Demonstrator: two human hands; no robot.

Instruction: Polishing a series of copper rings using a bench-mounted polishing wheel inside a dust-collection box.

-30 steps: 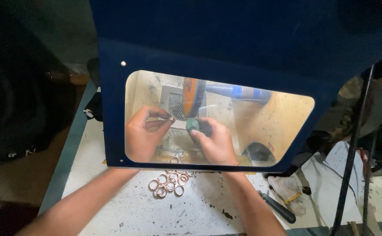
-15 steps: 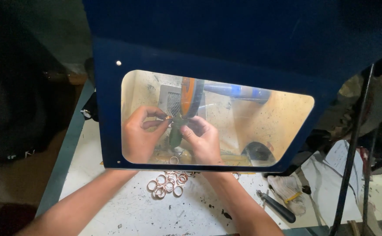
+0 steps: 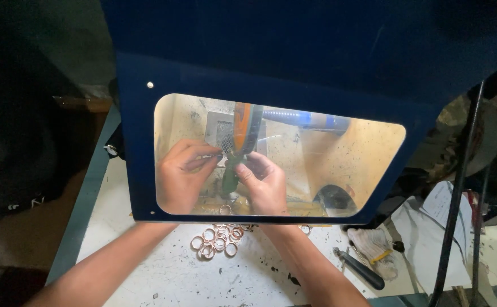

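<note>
Behind the blue shield's clear window point(image 3: 339, 165), the left hand point(image 3: 177, 179) pinches a thin metal piece (too small to tell what) at the orange wheel point(image 3: 244, 129). Just right, the right hand point(image 3: 266, 185) wraps a closed grip around a green stick point(image 3: 229, 177). Copper rings point(image 3: 217, 241) lie near on the counter point(image 3: 163, 273).

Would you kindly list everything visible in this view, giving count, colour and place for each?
shield: one, dark blue with a clear window, upright over the table
wheel: one, orange, behind the window
green stick: one, under the wheel, at both hands
rings: a loose pile, coppery, on the table
table: one, white, speckled
hand tool: one, dark handle, at right
glove: one, whitish, at right
left hand: behind the window, fingers pinched
right hand: behind the window, on the green stick
</note>
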